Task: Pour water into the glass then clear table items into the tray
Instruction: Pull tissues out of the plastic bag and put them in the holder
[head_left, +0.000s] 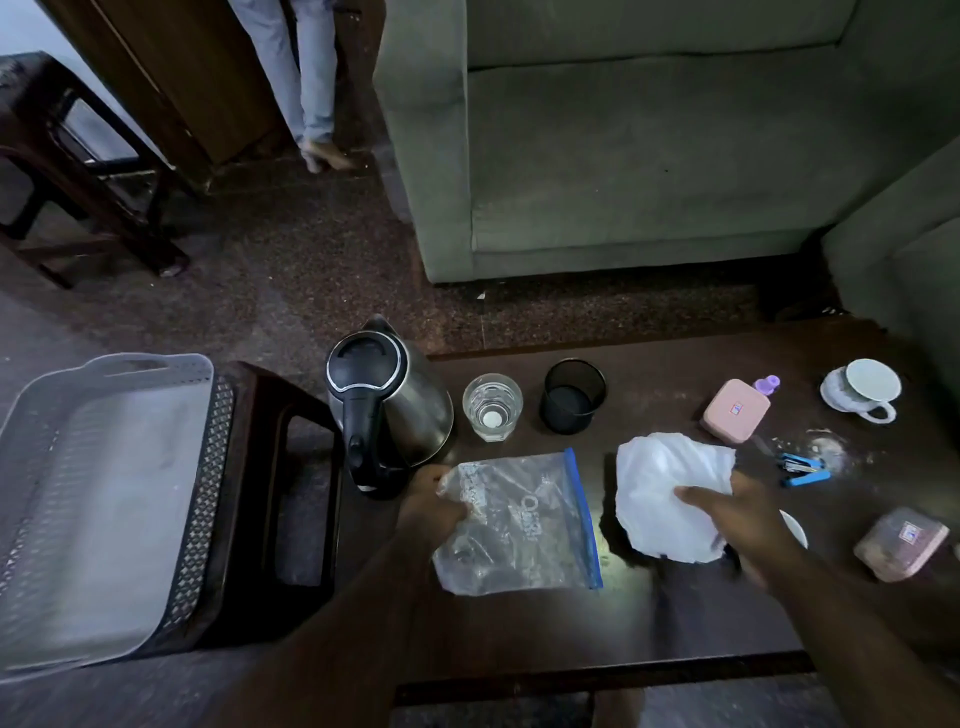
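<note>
We're at a dark wood table by a green sofa. Our left hand pinches the zip bag, right hand grips the white bag. Glass sits beside the kettle; tray waits left on a stool.

Dark wooden table, kettle, glass, mesh cup, teacup, stapler

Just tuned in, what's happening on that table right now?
A person is clearing the table. The left hand grips a clear zip bag and the right hand holds a crumpled white bag. The glass beside the kettle looks already filled. The tray on the left stool is empty; the cup, boxes and stapler remain on the table.
</note>
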